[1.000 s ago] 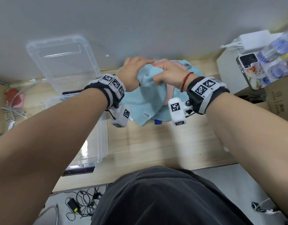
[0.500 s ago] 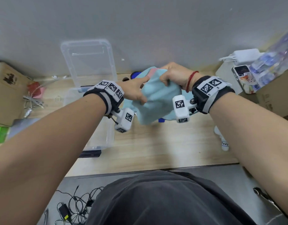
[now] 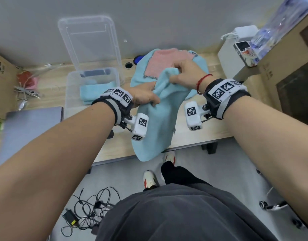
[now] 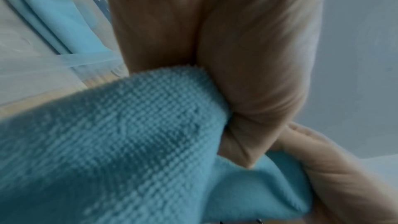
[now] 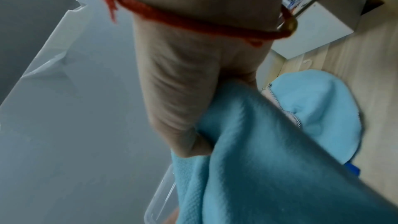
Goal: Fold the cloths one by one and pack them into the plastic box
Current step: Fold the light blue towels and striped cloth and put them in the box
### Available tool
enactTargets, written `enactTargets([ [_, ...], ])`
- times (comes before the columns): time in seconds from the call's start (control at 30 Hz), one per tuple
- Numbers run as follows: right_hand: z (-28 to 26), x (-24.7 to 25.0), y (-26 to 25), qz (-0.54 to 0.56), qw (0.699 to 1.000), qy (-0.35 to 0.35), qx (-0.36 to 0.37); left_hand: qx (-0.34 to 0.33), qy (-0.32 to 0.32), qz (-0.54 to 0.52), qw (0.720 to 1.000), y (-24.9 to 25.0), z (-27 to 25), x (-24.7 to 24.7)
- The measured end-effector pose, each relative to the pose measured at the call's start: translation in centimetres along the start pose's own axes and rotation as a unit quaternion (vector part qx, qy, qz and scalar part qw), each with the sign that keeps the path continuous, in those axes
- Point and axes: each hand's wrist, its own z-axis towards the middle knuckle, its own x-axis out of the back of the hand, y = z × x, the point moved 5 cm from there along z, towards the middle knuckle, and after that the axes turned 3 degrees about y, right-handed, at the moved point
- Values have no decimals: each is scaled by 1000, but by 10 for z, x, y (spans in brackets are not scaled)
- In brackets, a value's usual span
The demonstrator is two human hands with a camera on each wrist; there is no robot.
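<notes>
Since 1 second ago the light blue cloth (image 3: pixel 160 122) is lifted off the pile; left hand (image 3: pixel 144 98) and right hand (image 3: pixel 186 73) pinch its top edge, it hangs soft and light, best held at 2 corners

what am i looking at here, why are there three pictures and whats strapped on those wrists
No machine here: a person is folding cloths with bare hands. The big picture comes from a camera on the head, looking down. The other two come from small white cameras strapped to each wrist, looking along the hand.

The left hand and right hand both grip the top of a light blue terry cloth, which hangs lifted over the wooden desk. Behind it lie a pink cloth on another light blue cloth. To the left stands a clear plastic box with a folded light blue cloth inside; its clear lid leans on the wall.
</notes>
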Motion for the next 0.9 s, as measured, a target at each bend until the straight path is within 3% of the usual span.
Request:
enactTargets([
  [0.1,-12,5,14,-86,996,29,-22,-36,17,23,999,-2,-6,2],
  [0.27,-25,12,21,-129,989,74,-20,-53,28,39,997,3,-12,4],
  [0.33,-26,10,19,-114,991,67,5,-42,8,-2,999,9,-12,-1],
  [0.43,-26,11,16,-94,993,58,31,-24,-71,-112,991,14,-12,-12],
  [0.5,-25,16,17,-94,993,63,31,-6,-53,-122,991,12,-6,-10],
  [0.6,-20,27,26,-106,991,71,25,-38,79,35,996,9,9,7],
  [0.73,-14,47,45,-139,984,115,6,-125,223,221,941,21,20,26],
  [0.8,-9,52,53,-133,983,128,0,-147,219,281,923,28,23,27],
  [0.9,-2,60,62,-118,979,163,-19,-139,163,346,914,32,27,22],
])
